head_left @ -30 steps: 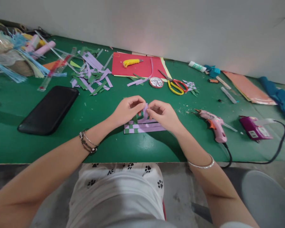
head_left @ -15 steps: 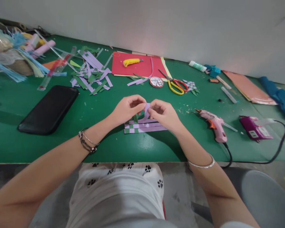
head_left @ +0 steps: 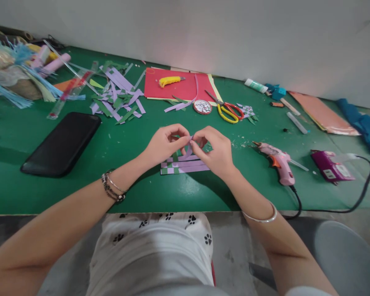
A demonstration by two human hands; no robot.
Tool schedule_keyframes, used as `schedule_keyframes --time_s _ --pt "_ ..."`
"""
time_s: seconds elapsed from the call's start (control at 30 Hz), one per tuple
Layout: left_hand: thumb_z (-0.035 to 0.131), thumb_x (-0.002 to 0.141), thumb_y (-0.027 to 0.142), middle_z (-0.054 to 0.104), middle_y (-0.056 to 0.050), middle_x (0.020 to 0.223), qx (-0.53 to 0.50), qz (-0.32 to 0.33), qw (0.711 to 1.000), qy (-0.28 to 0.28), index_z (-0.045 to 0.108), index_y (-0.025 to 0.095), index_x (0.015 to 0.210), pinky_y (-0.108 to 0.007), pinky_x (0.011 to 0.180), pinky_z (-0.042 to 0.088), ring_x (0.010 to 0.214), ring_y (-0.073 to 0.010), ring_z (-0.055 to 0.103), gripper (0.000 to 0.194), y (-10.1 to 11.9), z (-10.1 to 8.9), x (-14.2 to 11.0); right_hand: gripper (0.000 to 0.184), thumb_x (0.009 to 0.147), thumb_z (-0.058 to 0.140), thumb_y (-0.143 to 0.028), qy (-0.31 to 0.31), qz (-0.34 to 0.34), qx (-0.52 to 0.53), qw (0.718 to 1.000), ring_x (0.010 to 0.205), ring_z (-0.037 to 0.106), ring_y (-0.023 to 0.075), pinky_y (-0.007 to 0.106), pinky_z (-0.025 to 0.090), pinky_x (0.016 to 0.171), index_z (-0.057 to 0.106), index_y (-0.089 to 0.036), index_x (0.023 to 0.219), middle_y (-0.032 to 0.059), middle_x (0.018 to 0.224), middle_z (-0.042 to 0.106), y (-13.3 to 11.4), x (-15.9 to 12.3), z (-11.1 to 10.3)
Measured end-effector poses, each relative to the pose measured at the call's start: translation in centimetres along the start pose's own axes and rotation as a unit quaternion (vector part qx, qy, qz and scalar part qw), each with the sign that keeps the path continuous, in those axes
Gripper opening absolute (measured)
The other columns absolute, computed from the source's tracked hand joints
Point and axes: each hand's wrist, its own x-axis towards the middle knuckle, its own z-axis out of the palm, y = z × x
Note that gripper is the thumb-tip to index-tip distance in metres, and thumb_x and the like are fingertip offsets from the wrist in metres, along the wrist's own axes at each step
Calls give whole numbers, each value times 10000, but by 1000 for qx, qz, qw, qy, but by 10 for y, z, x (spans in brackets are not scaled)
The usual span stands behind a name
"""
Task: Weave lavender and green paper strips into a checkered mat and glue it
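Note:
A purple and green woven paper piece point(head_left: 185, 166) lies flat on the green table, checkered at its left end and in loose purple strips toward the right. One purple paper strip point(head_left: 188, 152) curls up from it. My left hand point(head_left: 169, 142) pinches the raised end of that strip between thumb and fingers. From the other side, my right hand point(head_left: 214, 150) pinches the same end, its fingertips almost touching those of the left. Both hands hide the far part of the weave.
Behind lie a yellow cutter point(head_left: 171, 81) on red paper point(head_left: 148, 88), scissors point(head_left: 230, 113) and a round tin point(head_left: 202, 107). Paper scraps point(head_left: 120, 96) and a black phone point(head_left: 63, 144) are left. A pink glue gun point(head_left: 279, 160) and purple box point(head_left: 331, 166) sit right.
My right hand has turned and its fingertips have come closer to the left hand's. The strip's raised end, upright before, is now bent down and mostly covered by the fingers.

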Motion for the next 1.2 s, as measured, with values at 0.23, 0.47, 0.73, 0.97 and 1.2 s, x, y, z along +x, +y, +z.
schedule_keyframes --time_s 0.23,0.47,0.73,0.97,1.2 --pt "545 711 274 550 46 527 48 13 999 5 534 167 702 -174 398 392 447 -102 575 107 -2 -1 -2 44 750 517 -174 -8 28 4 1000 553 479 85 222 411 552 508 -195 712 -19 628 513 -2 1 1" --pt "511 745 224 633 27 701 216 128 968 14 581 160 692 -174 526 420 537 -77 574 109 -2 -4 -4 64 711 524 -140 -6 43 -9 999 539 475 71 204 395 531 493 -189 682 -30 632 526 0 0 4" --pt "520 763 207 607 42 662 295 202 934 32 591 161 686 -179 563 393 541 -68 520 114 -9 -1 -3 80 689 500 -141 -15 56 -17 998 522 461 64 198 372 528 449 -192 654 -40 619 503 -2 -2 6" --pt "511 769 197 597 42 659 292 209 933 35 585 157 683 -178 551 375 538 -65 508 120 -11 0 -4 98 660 472 -124 -6 62 -7 998 520 445 65 203 362 526 418 -195 620 -49 592 475 -3 -2 7" --pt "497 772 236 622 42 675 292 199 935 22 589 168 677 -198 549 364 536 -73 517 149 -10 0 -3 113 626 474 -103 -4 80 14 997 501 438 62 201 369 507 415 -194 595 -55 564 470 -3 0 8"
